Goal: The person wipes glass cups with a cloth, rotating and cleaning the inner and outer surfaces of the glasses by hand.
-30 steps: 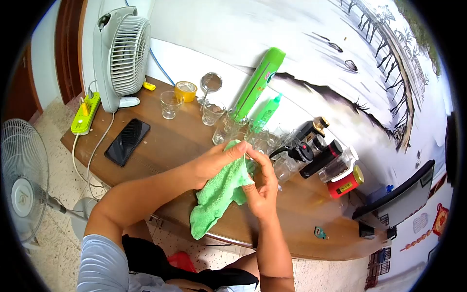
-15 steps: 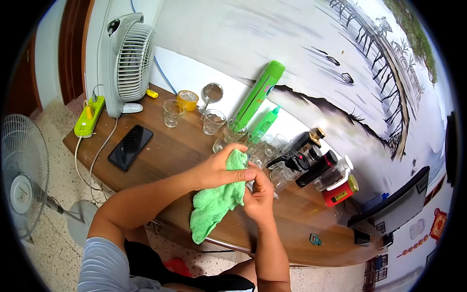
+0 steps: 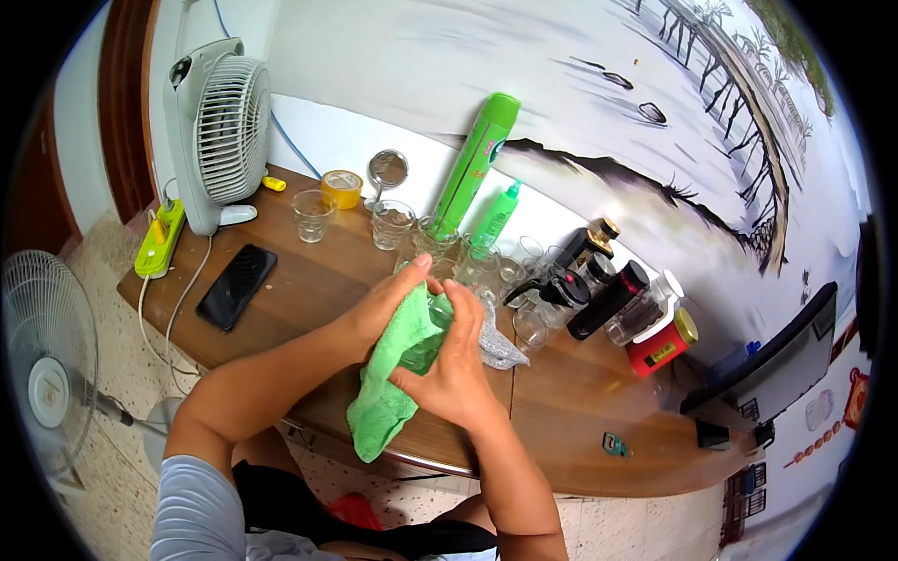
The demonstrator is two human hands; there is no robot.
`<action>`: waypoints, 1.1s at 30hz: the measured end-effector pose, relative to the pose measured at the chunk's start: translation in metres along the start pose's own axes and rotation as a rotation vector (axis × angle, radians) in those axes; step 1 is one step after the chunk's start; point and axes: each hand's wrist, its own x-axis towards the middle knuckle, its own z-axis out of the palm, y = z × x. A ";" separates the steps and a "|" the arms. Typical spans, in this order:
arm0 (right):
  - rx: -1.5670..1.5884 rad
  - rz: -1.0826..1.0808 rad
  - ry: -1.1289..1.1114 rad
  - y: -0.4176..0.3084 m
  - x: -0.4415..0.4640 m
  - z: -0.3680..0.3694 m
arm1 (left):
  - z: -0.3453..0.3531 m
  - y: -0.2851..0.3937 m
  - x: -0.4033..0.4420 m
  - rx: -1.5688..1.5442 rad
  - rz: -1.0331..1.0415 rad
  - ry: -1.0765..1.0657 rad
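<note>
A green cloth is bunched between my two hands above the table, its loose end hanging down. My left hand grips the upper part of it from the left, thumb along its top edge. My right hand curves round from the right, fingers up and thumb low against the cloth. Between them shows a clear drinking glass, mostly covered by cloth and fingers. Just behind the hands stand several more clear glasses. A crumpled silvery wrapper lies right of my right hand.
On the wooden table are a phone, a box fan, yellow tape, a small mirror, a green spray can and a green bottle. A black-lidded pot, flasks and a red tin stand right.
My right hand has opened out from its closed grip at the cloth's edge and now curves round the glass and cloth. Both hands have shifted slightly left, and the view has turned a little.
</note>
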 end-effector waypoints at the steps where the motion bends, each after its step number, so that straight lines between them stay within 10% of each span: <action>1: 0.001 0.025 -0.001 0.000 -0.001 0.002 | -0.001 0.001 0.000 0.016 -0.009 0.013; 11: 0.012 0.119 0.130 0.023 -0.003 0.001 | 0.016 -0.003 -0.015 0.835 0.310 -0.011; 26: -0.021 0.010 0.169 0.011 -0.001 0.012 | -0.009 0.008 -0.001 -0.100 -0.017 -0.254; 33: -0.144 -0.051 0.183 0.005 0.001 -0.002 | 0.021 0.001 -0.019 0.835 0.521 0.050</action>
